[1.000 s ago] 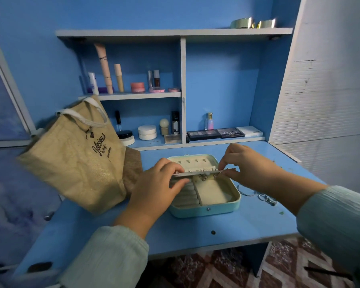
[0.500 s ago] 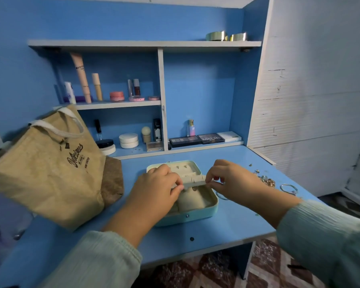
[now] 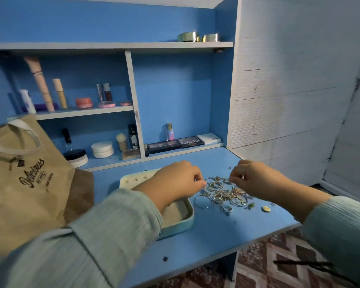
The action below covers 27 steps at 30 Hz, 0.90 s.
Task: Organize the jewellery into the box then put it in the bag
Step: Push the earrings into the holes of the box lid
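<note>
The mint-green jewellery box [image 3: 183,222] lies open on the blue desk, its cream lid [image 3: 133,179] laid back and most of the tray hidden under my left forearm. A tangled pile of silver and gold rings and chains [image 3: 222,193] lies just right of the box. My left hand [image 3: 175,181] hovers over the box's right edge, fingers curled, fingertips touching the pile's left side. My right hand [image 3: 256,179] is at the pile's far edge, thumb and forefinger pinched on a small piece. The tan jute bag [image 3: 25,183] stands at the left.
Small loose pieces [image 3: 266,208] lie right of the pile near the desk's front edge. Behind, a shelf unit holds cosmetics, jars [image 3: 102,149] and eyeshadow palettes [image 3: 175,144]. A white wall panel [image 3: 289,100] borders the desk on the right.
Both hands have let go of the box's inner panel and moved right to the jewellery pile. The view has swung right, bringing the pile into sight.
</note>
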Available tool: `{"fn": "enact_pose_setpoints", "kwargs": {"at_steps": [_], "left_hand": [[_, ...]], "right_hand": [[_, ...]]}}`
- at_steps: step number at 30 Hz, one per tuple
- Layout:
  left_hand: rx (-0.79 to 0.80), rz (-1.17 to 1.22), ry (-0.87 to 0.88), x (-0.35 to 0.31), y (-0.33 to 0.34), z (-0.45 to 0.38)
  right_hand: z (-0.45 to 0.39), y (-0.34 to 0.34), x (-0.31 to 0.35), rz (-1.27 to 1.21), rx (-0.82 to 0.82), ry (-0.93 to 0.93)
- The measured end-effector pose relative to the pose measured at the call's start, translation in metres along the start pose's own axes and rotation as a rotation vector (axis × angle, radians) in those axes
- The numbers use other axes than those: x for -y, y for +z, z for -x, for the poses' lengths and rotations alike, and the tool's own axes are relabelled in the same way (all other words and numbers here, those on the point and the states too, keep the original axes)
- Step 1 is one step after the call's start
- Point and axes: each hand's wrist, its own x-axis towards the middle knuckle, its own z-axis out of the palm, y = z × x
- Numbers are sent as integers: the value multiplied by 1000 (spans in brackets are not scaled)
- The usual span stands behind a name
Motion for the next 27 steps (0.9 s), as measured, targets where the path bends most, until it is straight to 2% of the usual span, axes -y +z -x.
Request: {"fn": "enact_pose_setpoints", "kwargs": {"at_steps": [5,8,18,22,27], "left_hand": [[139,-19,-28,-12,4,-51],[201,-5,-26,-21,11,-76],[219,33,20,-29,41,-145],[202,87,82,-29,50,-165],[209,23,189,-33,61,-179]], "right_hand": [[-2,-9,-52,36,81,236],[-6,-8,-75,14,124,295],[-41,9,-100,-96,184,273],[-50,18,-106,-53,221,245],[-59,22,-108,35,272,194]]}}
